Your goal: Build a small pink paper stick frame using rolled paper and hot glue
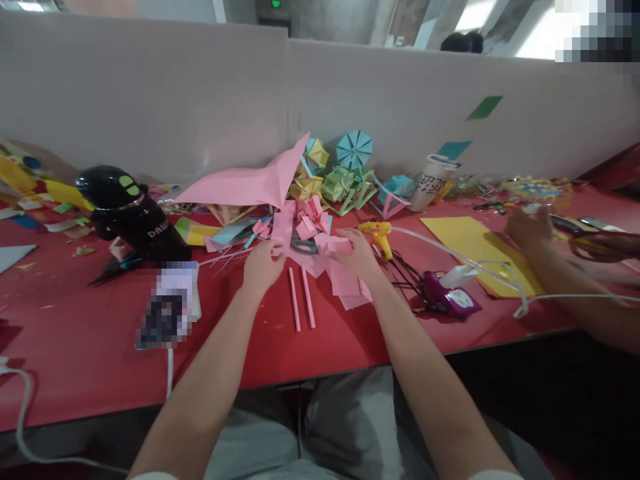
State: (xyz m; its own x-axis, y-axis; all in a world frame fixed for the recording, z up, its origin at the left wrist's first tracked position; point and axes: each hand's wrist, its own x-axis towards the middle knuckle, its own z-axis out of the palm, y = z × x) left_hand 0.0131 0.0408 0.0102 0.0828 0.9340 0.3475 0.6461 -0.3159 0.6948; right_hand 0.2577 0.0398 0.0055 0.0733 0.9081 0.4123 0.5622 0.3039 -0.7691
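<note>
Okay, red counter (pixel 90 347) runs across the whole frame, with a pale grey partition (pixel 150 93) standing behind it and a lit room beyond at the top. Two paper squares stick to the partition at upper right. Left hand (pixel 261 267) sits at frame centre, fingers pinched together on the left edge of the pink scraps (pixel 305 223). Right hand (pixel 359 257) is just right of it, fingers curled shut on the same pink scraps, which are heaped mid-counter just above both hands. Two pink sticks (pixel 301 300) lie side by side between the wrists. One large pink sheet (pixel 240 183) is propped behind, and a cluster of folded paper shapes (pixel 340 173) lies against the partition. One yellow glue gun (pixel 379 233) is just right of the right hand. One yellow sheet (pixel 465 240), one purple device (pixel 453 297) and one cup (pixel 429 183) sit to the right. One black helmet-shaped thing (pixel 125 207) is at left. A co-worker's hand (pixel 527 227) rests at the right edge.
</note>
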